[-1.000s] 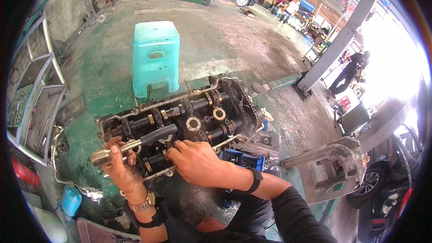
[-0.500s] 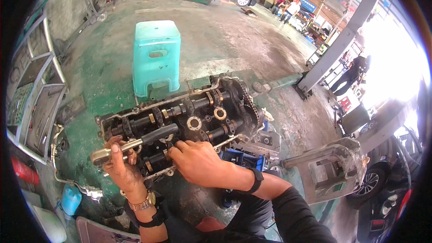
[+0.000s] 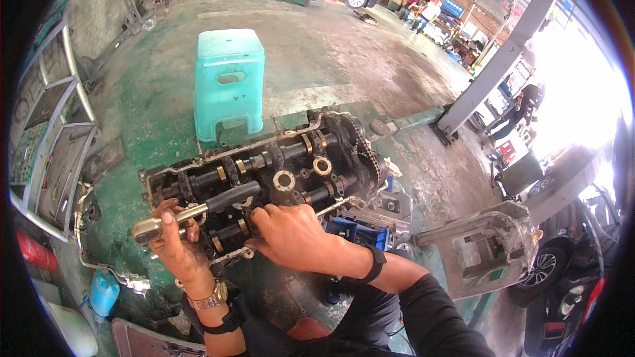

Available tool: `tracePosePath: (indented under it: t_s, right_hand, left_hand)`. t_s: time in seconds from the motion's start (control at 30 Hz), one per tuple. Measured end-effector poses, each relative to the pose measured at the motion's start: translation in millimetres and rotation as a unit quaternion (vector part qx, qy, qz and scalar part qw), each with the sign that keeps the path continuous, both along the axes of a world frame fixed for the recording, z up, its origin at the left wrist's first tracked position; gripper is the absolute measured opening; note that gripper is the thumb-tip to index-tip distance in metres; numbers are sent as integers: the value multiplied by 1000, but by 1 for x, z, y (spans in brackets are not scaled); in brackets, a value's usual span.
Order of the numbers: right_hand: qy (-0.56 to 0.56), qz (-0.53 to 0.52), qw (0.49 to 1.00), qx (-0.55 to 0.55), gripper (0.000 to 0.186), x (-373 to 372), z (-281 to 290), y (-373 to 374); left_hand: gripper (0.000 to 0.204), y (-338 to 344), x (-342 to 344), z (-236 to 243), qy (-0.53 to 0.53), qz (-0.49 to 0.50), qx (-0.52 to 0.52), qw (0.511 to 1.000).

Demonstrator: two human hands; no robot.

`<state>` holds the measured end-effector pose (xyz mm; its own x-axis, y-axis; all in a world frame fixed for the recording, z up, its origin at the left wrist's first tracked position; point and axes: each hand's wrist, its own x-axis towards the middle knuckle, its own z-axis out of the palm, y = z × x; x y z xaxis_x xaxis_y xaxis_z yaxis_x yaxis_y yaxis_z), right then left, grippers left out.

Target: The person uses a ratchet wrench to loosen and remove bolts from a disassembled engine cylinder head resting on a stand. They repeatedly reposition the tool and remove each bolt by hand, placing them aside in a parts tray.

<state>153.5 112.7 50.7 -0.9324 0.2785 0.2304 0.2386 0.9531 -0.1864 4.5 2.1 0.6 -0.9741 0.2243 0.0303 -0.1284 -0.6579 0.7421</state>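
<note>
An engine cylinder head (image 3: 288,149) with its camshafts bared lies in front of me, a timing chain (image 3: 372,158) at its right end. My left hand (image 3: 175,241) is closed around a ratchet wrench (image 3: 195,211) near its round head. The black grip of the wrench points right, over the near camshaft. My right hand (image 3: 288,235) reaches down at the near side of the cylinder head, just right of a brass-coloured camshaft part (image 3: 243,227). Its fingers are curled together, and whatever they pinch is hidden beneath them.
A turquoise plastic stool (image 3: 229,86) stands beyond the cylinder head. Left are a metal rack (image 3: 63,132) and a blue jug (image 3: 104,293). To the right, a blue tray (image 3: 357,233), a grey metal frame (image 3: 476,244) and a lift post (image 3: 496,59). Other people are farther off.
My right hand has shifted slightly, its fingers curling in more and baring the brass-coloured part beside them. The ratchet wrench stays almost where it was in my left hand.
</note>
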Motion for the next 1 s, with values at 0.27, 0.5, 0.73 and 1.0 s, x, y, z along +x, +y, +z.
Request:
tracePosePath:
  t_s: [0.27,0.5,0.73,1.0]
  right_hand:
    - [79,69,994,20,21,-3,-4,0]
    - [-15,48,998,-22,18,-3,-1,3]
    - [49,58,997,8,20,-2,-3,1]
    - [18,83,996,30,21,-6,-6,3]
  left_hand:
    - [31,0,0,3,11,-1,-5,1000]
    - [30,0,2,7,10,0,4,1000]
    - [30,1,2,8,2,14,-5,1000]
    - [30,1,4,9,3,22,-7,1000]
